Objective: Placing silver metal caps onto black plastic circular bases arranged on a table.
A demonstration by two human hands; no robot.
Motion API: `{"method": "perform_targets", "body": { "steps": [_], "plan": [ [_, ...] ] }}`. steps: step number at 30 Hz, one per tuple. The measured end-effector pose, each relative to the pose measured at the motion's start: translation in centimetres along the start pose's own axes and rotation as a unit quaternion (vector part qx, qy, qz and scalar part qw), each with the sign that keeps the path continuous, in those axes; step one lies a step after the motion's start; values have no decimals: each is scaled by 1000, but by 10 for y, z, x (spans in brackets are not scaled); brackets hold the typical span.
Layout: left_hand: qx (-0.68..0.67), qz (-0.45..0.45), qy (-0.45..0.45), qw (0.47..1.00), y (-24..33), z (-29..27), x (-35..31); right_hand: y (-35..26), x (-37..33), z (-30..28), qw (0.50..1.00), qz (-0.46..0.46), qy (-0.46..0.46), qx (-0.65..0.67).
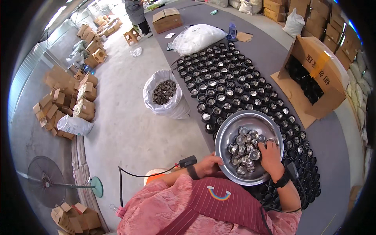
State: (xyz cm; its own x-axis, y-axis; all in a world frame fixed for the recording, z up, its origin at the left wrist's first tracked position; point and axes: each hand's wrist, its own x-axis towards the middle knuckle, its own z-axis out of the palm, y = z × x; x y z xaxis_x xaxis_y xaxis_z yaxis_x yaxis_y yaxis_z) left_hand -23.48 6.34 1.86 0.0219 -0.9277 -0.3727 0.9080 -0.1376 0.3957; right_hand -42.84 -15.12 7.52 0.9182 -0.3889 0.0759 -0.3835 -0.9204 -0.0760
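My left hand [210, 164] grips the bowl [230, 133] by its near left edge, thumb over the rim. My right hand [271, 157] is inside the bowl at the right, fingers bent down onto the metal caps [242, 149]; I can't tell whether they are closed on one. The caps lie in a loose heap, just left of my right fingertips, some upright, some tipped on their sides. The bowl is above the rows of black cups [219, 74], and I can't tell whether it rests on them. The cups spread over the grey counter [333, 156], well beyond both hands and also down past my right wrist; many show something shiny inside. Ahead and left of my left hand, beside the counter, a white sack [178, 106] holds small dark pieces [164, 92]. Ahead and right of my right hand, an open carton [327, 72] lies on its side with black items inside.
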Motion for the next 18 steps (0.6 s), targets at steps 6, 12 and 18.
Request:
{"method": "perform_targets", "body": {
  "steps": [6, 12, 18],
  "plan": [
    [-15, -25, -35, 999, 23, -22, -18, -29, 13, 29, 1000, -12, 1, 21],
    [-9, -38, -7, 999, 36, -32, -41, -53, 23, 17, 993, 11, 31, 111],
    [-30, -52, -15, 998, 34, -44, -43, -53, 15, 12, 844, 228, 107, 473]
  ]
}}
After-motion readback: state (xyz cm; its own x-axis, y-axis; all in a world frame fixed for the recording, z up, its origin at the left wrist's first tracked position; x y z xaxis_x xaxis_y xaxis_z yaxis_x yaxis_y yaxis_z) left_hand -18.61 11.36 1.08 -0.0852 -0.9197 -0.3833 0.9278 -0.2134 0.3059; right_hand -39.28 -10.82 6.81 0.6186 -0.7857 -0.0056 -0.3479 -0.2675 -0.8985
